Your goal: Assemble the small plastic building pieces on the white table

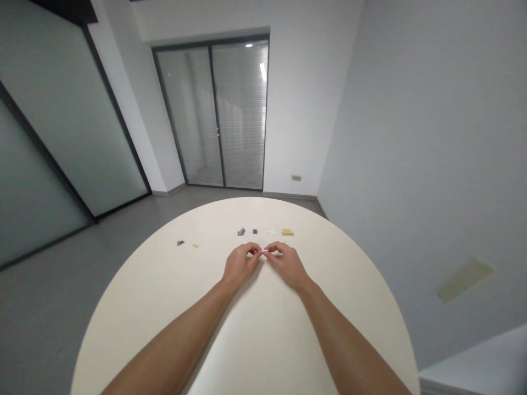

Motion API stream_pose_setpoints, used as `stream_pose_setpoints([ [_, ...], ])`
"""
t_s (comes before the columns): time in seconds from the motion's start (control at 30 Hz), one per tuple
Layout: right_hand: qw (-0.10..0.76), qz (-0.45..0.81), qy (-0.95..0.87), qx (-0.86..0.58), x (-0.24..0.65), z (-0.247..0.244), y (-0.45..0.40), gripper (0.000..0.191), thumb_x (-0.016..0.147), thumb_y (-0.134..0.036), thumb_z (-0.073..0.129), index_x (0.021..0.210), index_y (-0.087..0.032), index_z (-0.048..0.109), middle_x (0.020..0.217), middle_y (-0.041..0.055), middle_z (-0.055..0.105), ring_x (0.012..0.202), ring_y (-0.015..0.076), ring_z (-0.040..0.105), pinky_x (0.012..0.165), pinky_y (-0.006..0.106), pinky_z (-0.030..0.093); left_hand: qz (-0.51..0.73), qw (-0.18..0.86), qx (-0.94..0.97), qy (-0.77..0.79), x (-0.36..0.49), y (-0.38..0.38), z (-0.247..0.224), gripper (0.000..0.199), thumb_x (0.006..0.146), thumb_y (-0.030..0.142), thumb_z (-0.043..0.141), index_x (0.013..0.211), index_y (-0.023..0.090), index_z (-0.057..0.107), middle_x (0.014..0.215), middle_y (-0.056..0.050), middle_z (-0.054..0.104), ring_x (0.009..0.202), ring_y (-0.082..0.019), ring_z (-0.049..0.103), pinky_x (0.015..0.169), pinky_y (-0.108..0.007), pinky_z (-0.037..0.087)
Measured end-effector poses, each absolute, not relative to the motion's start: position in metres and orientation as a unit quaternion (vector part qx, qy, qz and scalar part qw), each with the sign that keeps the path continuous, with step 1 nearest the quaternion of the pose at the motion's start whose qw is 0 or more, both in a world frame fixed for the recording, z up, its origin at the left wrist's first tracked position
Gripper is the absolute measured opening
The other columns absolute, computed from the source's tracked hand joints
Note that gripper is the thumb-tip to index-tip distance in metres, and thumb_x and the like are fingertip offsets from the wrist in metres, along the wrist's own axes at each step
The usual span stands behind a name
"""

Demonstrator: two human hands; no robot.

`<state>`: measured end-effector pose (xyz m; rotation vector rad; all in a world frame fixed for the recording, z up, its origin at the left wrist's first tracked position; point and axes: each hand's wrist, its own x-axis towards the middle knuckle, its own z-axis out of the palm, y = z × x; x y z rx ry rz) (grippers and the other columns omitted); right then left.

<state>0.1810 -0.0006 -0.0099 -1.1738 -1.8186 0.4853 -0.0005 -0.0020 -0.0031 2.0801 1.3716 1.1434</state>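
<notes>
Left hand [241, 264] and right hand [289, 265] pinch one white piece [264, 251]. Beyond it, four clumps [287, 232] (pieces too small to count) lie on one table [263, 329], two more clumps [180, 243] leftward.

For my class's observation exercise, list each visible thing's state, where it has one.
Left hand: pinching small white piece
Right hand: pinching small white piece
Small white piece: held
Grey cluster: lying on table
Dark piece: lying alone
White pieces: lying loose
Yellow pieces: lying together
Leftmost grey bits: lying apart
Small yellow piece: lying apart
Glass doors: apparently shut
</notes>
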Motion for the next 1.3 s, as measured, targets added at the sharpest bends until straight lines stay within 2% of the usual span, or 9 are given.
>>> stream_pose_setpoints([
  [0.23,0.435,0.185,-0.745,-0.471,0.1806,-0.0062,-0.0032,0.025,0.094,-0.042,0.056,0.097,-0.023,0.072,0.095,0.0048,0.073,0.093,0.0202,0.064,0.089,0.036,0.047,0.404,0.187,0.741,0.503,-0.0006,-0.0028,-0.0033,0.022,0.092,0.039,0.053,0.091,0.023,0.069,0.088,-0.001,0.072,0.082,-0.017,0.063,0.078,-0.028,0.047],
  [0.47,0.433,0.195,-0.744,-0.469,0.1813,-0.0081,-0.0012,0.02,0.094,-0.033,0.056,0.1,-0.024,0.072,0.1,0.0046,0.073,0.096,0.0203,0.064,0.09,0.035,0.046,0.407,0.193,0.738,0.502,0.0003,-0.0024,-0.0035,0.023,0.093,0.04,0.053,0.092,0.024,0.069,0.089,-0.001,0.073,0.082,-0.016,0.064,0.079,-0.028,0.047],
  [0.63,0.437,0.202,-0.743,-0.466,0.1811,-0.0093,-0.0003,0.022,0.096,-0.034,0.053,0.1,-0.023,0.072,0.099,0.0051,0.074,0.096,0.0201,0.065,0.09,0.035,0.047,0.412,0.203,0.738,0.494,0.0007,-0.0021,-0.0045,0.021,0.094,0.037,0.052,0.095,0.024,0.069,0.092,-0.001,0.074,0.084,-0.017,0.065,0.082,-0.029,0.048],
  [0.83,0.446,0.223,-0.736,-0.459,0.1808,-0.0116,-0.0001,0.024,0.097,-0.035,0.052,0.103,-0.023,0.071,0.097,0.0045,0.074,0.094,0.0196,0.066,0.088,0.034,0.049,0.422,0.213,0.721,0.507,0.0005,-0.0005,-0.0087,0.023,0.093,0.032,0.052,0.11,0.024,0.066,0.099,-0.002,0.075,0.089,-0.016,0.067,0.084,-0.028,0.05],
  [0.97,0.453,0.222,-0.73,-0.461,0.1816,-0.0139,0.0017,0.025,0.097,-0.035,0.051,0.106,-0.023,0.072,0.097,0.0052,0.074,0.092,0.0197,0.067,0.088,0.034,0.049,0.42,0.206,0.717,0.517,0.0003,-0.001,-0.0079,0.02,0.093,0.032,0.051,0.1,0.024,0.067,0.096,-0.001,0.075,0.087,-0.016,0.067,0.083,-0.028,0.049],
  [1.07,0.463,0.22,-0.718,-0.47,0.1819,-0.0141,0.0022,0.024,0.096,-0.035,0.052,0.104,-0.023,0.072,0.096,0.0046,0.074,0.091,0.0194,0.068,0.087,0.034,0.049,0.418,0.214,0.71,0.526,0.0004,-0.0018,-0.0063,0.022,0.094,0.036,0.048,0.098,0.024,0.068,0.09,-0.001,0.075,0.082,-0.016,0.068,0.081,-0.028,0.048],
  [1.23,0.474,0.208,-0.715,-0.471,0.1807,-0.0112,0.0017,0.021,0.095,-0.035,0.054,0.098,-0.023,0.071,0.097,0.0036,0.074,0.093,0.0191,0.066,0.088,0.034,0.048,0.422,0.24,0.699,0.525,0.0007,-0.0025,-0.0045,0.029,0.095,0.039,0.047,0.111,0.025,0.067,0.09,-0.001,0.076,0.083,-0.016,0.069,0.08,-0.027,0.048],
  [1.3,0.474,0.201,-0.718,-0.468,0.18,-0.0098,0.0013,0.019,0.095,-0.034,0.055,0.097,-0.024,0.072,0.098,0.0032,0.074,0.094,0.0191,0.066,0.088,0.034,0.048,0.428,0.24,0.701,0.517,0.0006,-0.0024,-0.004,0.029,0.095,0.04,0.047,0.106,0.024,0.069,0.092,-0.001,0.076,0.085,-0.016,0.068,0.081,-0.027,0.048],
])
